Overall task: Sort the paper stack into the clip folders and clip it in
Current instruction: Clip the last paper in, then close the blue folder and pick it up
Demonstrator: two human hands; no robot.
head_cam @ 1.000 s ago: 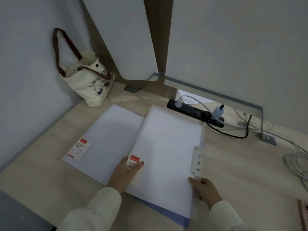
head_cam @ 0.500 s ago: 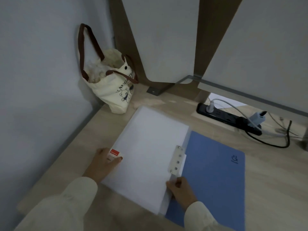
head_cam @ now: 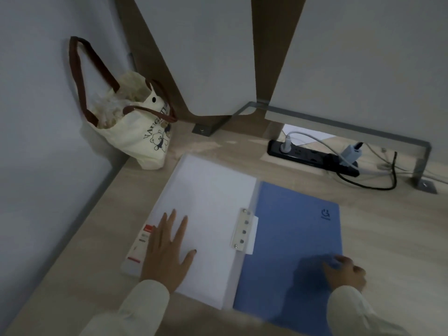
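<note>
A clip folder lies open on the desk. Its translucent white cover (head_cam: 208,202) is folded out to the left, over another white folder whose red-and-white label (head_cam: 140,243) shows at the left edge. The blue inner panel (head_cam: 291,226) lies flat on the right. A pale metal clip bar (head_cam: 241,229) with rivets sits along the spine. My left hand (head_cam: 167,253) rests flat, fingers spread, on the white cover. My right hand (head_cam: 346,270) presses on the blue panel's lower right edge with fingers curled; it holds nothing that I can see. I see no loose paper stack.
A cream tote bag (head_cam: 135,127) with brown handles leans in the far left corner. A black power strip (head_cam: 312,158) with plugs and cables lies at the back right, under a grey metal bracket (head_cam: 421,151). Grey partition panels rise behind the desk.
The folder has been opened: its white cover swung left and now lies flat, baring the blue panel. My left hand spread flat on the cover. My right hand moved from the spine to the blue panel.
</note>
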